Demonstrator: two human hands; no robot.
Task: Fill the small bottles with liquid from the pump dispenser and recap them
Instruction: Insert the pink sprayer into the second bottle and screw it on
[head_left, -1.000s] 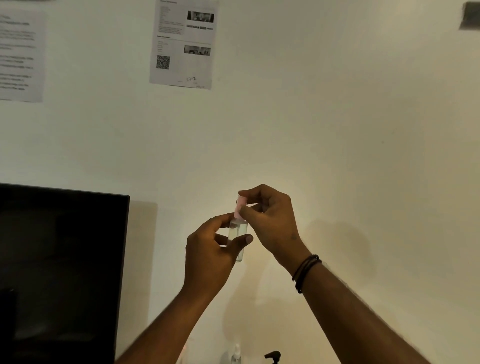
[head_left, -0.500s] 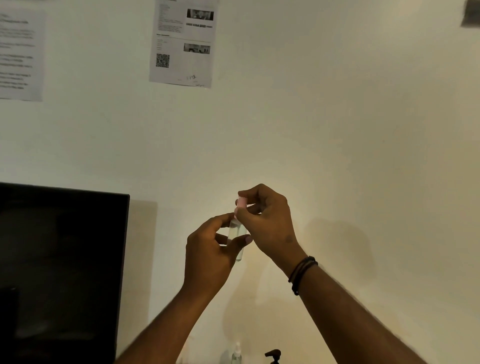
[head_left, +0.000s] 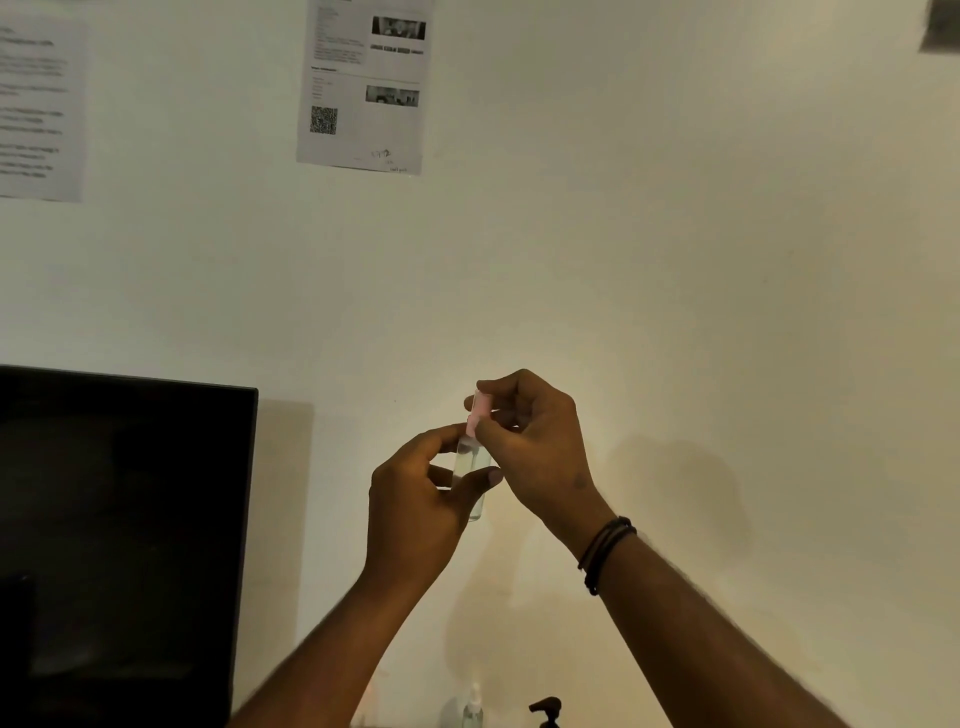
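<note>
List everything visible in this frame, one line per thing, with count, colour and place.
small bottle: 1, clear, raised mid-frame in left hand
cap: 1, pink, on that bottle's top, in right hand
second small bottle: 1, clear, bottom edge
pump dispenser: 1, black head, bottom edge, right of second bottle
monitor: 1, black, lower left
printed sheets: 2, white, on wall
dark object: 1, top right corner, unclear
wall: cream, background
wristbands: dark, right wrist
left hand: holds bottle body
right hand: pinches cap

Dim warm light; soft shadows; blurry edges
</note>
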